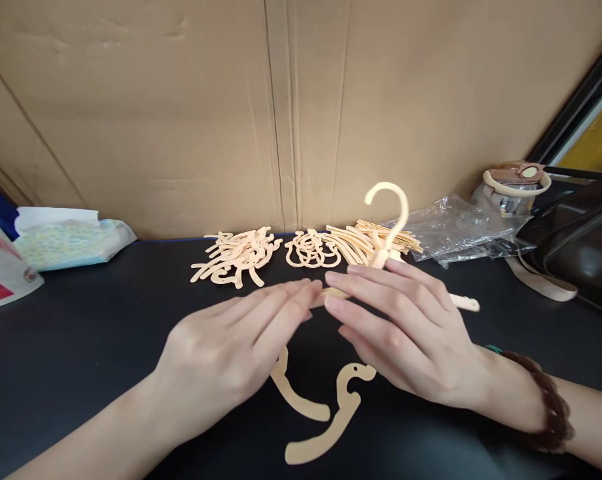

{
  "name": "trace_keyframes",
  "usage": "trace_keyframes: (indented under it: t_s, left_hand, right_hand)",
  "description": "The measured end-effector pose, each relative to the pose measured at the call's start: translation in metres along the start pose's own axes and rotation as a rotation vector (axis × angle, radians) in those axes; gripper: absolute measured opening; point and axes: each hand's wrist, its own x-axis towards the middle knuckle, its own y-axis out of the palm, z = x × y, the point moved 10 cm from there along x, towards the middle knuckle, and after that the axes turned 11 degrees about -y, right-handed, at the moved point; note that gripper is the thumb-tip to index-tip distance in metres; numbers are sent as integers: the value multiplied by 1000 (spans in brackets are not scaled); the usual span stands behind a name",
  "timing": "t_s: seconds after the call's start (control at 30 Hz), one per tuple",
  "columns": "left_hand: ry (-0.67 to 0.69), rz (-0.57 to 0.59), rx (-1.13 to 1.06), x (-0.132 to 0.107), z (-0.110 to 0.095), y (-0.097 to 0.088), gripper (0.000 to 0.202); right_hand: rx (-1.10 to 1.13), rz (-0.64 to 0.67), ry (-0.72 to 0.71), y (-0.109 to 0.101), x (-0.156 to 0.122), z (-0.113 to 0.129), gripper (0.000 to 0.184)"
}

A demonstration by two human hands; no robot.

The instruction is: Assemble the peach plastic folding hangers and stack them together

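Both hands are at a cream plastic hanger [399, 217] in the middle of the view. Its curved hook rises above my right hand [405, 327], whose fingers are bent over the hanger's body and hide most of it. One end of an arm piece [465, 303] sticks out to the right beyond that hand. My left hand [245, 340] is closed with its fingertips on the left end of the hanger, close to the right fingertips. Below the hands, two loose hooked hanger pieces lie on the black table: a right one [325, 430] and a left one [301, 400], partly hidden.
Farther back are a pile of hooked pieces [243, 257], a pile of hooks [311, 249] and a stack of flat strips [353, 243]. A tissue pack [75, 240] and a paper cup [3, 267] stand left. Clear plastic bags [461, 230], a bottle [518, 183] and a black bag [575, 233] are right.
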Motion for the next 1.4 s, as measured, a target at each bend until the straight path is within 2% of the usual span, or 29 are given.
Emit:
trace_keyframes:
  t_s: [0.13, 0.23, 0.33, 0.4, 0.47, 0.53, 0.67, 0.77, 0.9, 1.0, 1.1, 1.17, 1.3, 1.4]
  left_hand:
    - [94, 11, -152, -10, -13, 0, 43]
    - [109, 13, -129, -9, -13, 2, 43]
    - [-1, 41, -68, -1, -2, 6, 35]
    - [-151, 75, -93, 5, 13, 7, 50]
    - [-286, 116, -95, 10, 30, 9, 55]
    - [-337, 202, 12, 12, 40, 16, 56]
    - [-375, 459, 308, 5, 54, 44, 66]
    - [-396, 585, 357, -5, 57, 57, 63]
    - [-416, 650, 249, -13, 57, 62, 41]
    - [-337, 596, 126, -8, 52, 63, 21]
    - [-259, 531, -5, -4, 46, 65, 18]
    - [-265, 540, -84, -2, 47, 70, 17]
    - [-474, 624, -254, -3, 60, 76, 15]
    - [-645, 637, -394, -6, 66, 73, 20]
  right_hand:
    - [-32, 58, -33, 9, -1, -1, 38]
    - [-34, 93, -33, 12, 0, -4, 32]
    - [-37, 104, -2, 11, -2, -10, 33]
    - [-52, 98, 37, 10, -5, -17, 34]
    - [-73, 99, 75, 11, -8, -24, 37]
    - [-83, 107, 101, 14, -10, -31, 38]
    - [-66, 123, 127, 20, -12, -37, 31]
    - [-60, 137, 143, 24, -12, -40, 29]
    - [-42, 149, 162, 26, -11, -41, 25]
    - [-3, 155, 170, 27, -11, -40, 23]
    - [44, 162, 177, 30, -12, -39, 23]
    - [69, 169, 180, 33, -13, -40, 23]
    - [115, 173, 182, 36, -14, -40, 24]
    - [157, 179, 180, 39, -15, -39, 24]
